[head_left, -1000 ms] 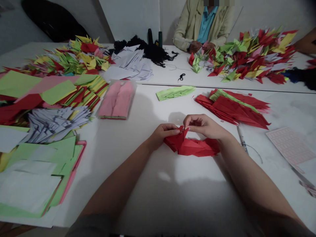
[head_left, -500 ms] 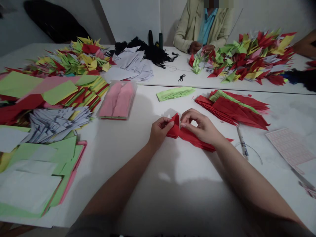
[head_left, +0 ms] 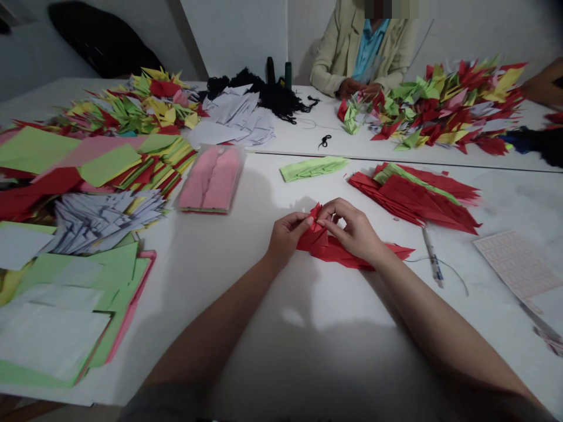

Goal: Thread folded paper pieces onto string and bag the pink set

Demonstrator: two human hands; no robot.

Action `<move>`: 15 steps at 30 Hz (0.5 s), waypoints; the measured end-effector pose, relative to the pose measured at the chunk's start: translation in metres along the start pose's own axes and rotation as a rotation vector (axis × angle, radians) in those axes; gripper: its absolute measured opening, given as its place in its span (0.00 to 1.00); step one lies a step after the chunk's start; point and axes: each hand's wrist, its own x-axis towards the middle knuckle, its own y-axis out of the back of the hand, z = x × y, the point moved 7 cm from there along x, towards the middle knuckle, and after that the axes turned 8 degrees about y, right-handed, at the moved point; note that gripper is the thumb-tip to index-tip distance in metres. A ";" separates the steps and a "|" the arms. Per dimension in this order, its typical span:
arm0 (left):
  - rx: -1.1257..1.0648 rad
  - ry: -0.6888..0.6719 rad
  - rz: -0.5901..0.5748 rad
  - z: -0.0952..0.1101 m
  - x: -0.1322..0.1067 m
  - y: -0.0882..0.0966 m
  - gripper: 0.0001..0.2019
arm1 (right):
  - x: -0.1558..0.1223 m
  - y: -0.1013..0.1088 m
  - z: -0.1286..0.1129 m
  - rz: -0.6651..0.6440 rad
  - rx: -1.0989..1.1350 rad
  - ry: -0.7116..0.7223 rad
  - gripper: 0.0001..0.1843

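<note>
Pinched between thumb and fingers of my left hand is a small piece of folded red paper. My right hand is closed in a pinch on the same piece from the other side, its fingertips meeting those of the left. The fingers cover much of the fold. Just under both hands lie more folded red papers in a loose pile on the white table. My right wrist passes over part of that pile.
Beyond my hands are folded green papers and a red paper stack. A pen and printed sheet lie right. Left are a pink paper packet and coloured sheets. Across sits a person beside colourful folded-paper heaps.
My right hand has moved slightly left, its fingertips coming onto the red paper beside the left thumb. The upright red point between the hands is now bent and pinched.
</note>
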 end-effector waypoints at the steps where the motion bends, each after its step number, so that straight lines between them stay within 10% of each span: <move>1: 0.002 0.003 0.002 0.000 0.000 0.000 0.10 | 0.000 0.000 0.000 0.000 -0.002 0.000 0.06; 15: 0.002 -0.035 -0.086 0.001 -0.001 -0.003 0.12 | -0.002 0.000 0.005 0.032 0.000 -0.020 0.05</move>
